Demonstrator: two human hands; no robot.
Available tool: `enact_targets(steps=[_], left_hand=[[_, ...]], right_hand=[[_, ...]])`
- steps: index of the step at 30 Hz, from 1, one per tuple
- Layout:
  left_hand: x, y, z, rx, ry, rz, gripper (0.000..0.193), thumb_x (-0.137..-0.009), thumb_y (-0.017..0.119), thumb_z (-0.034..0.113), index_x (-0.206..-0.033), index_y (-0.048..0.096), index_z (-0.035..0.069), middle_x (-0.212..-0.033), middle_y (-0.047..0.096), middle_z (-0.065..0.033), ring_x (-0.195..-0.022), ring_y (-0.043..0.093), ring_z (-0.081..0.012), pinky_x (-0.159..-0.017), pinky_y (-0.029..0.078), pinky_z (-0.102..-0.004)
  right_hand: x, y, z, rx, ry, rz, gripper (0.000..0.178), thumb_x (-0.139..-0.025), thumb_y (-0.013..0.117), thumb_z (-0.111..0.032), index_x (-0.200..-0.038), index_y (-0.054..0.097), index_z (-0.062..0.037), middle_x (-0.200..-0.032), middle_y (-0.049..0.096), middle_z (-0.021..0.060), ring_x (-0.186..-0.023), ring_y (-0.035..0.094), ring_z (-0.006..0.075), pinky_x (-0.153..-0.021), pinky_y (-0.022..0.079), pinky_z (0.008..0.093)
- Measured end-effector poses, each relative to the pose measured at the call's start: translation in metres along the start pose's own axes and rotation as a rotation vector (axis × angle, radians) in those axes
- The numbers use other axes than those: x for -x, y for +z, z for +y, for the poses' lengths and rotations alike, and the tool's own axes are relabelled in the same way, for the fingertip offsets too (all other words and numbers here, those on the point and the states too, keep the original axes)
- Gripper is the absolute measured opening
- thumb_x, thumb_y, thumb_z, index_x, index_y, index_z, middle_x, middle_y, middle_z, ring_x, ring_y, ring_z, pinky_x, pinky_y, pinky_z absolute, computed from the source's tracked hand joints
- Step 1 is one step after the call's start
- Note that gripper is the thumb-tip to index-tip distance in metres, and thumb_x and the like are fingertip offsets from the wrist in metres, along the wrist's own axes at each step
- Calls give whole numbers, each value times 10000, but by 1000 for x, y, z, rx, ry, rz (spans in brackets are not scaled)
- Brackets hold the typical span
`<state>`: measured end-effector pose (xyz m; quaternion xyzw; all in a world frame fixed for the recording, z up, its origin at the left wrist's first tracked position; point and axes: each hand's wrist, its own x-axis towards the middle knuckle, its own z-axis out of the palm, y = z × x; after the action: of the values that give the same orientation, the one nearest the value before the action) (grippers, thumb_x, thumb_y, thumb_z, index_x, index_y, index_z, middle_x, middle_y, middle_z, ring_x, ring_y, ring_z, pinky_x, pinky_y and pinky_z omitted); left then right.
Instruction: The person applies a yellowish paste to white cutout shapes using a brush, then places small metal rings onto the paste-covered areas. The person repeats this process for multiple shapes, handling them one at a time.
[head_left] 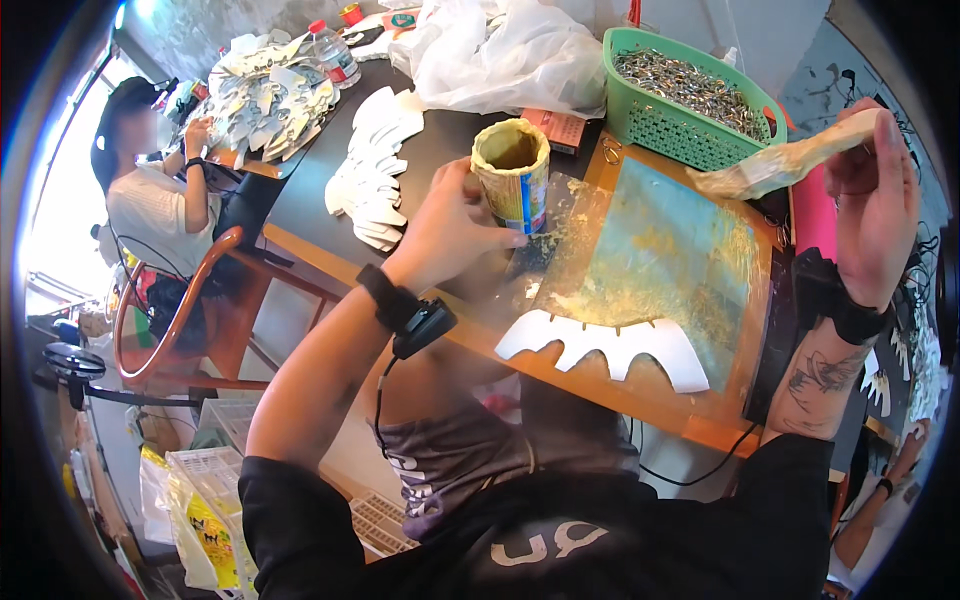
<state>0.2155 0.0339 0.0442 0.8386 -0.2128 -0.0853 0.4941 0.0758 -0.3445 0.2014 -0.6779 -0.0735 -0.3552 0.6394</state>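
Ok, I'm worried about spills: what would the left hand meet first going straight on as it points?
First, the left hand would meet the crusted can, which it appears to hold; beyond, perhaps the red box, though depth is unclear.

At twelve o'clock I hold a printed can (pixel 513 187), roughly upright, its mouth crusted yellow. At three o'clock from it I raise a flat, yellow-caked tool (pixel 790 160), tip toward nine. At five, a white scalloped sheet (pixel 606 341) lies flat.
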Motion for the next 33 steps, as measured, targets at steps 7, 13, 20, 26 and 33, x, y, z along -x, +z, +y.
enact_targets(steps=[7, 13, 20, 26, 33], left_hand=[[106, -9, 29, -483, 505, 108, 513, -776, 846, 114, -1241, 642, 41, -1223, 651, -172, -1189, 619, -371, -1028, 506, -437], [184, 62, 44, -498, 606, -127, 540, -851, 789, 330, -1269, 650, 18, -1405, 611, -174, -1341, 562, -349, -1138, 427, -502], [184, 92, 37, -619, 512, -148, 784, -918, 630, 585, -1481, 521, 51, -1582, 476, -164, -1503, 394, -347, -1227, 214, -634], [188, 104, 30, -619, 494, -153, 832, -910, 605, 634, -1512, 488, 72, -1588, 463, -179, -1516, 359, -372, -1202, 184, -703], [190, 107, 22, -575, 507, -150, 837, -912, 602, 642, -1513, 470, 75, -1604, 444, -200, -1528, 340, -383, -1184, 174, -739]], right_hand=[[33, 30, -13, 95, 93, -77, 256, -1064, 595, -237, -1201, 631, -24, -759, 610, 23, -601, 559, 91, -524, 429, 220], [106, 68, -4, 128, 473, -242, 179, -978, 618, -131, -1124, 584, -33, -770, 618, 30, -627, 590, 90, -521, 426, 225], [159, 97, -3, 291, 326, -163, 124, -1004, 655, -105, -1054, 634, 7, -872, 638, 35, -676, 618, 74, -560, 450, 211], [182, 129, 17, 450, 326, -172, 82, -985, 688, -84, -987, 656, -8, -830, 658, 25, -708, 625, 81, -647, 482, 237], [169, 117, 9, 678, 209, -119, 101, -981, 650, -91, -939, 638, 1, -822, 644, 35, -664, 596, 114, -630, 470, 268]])
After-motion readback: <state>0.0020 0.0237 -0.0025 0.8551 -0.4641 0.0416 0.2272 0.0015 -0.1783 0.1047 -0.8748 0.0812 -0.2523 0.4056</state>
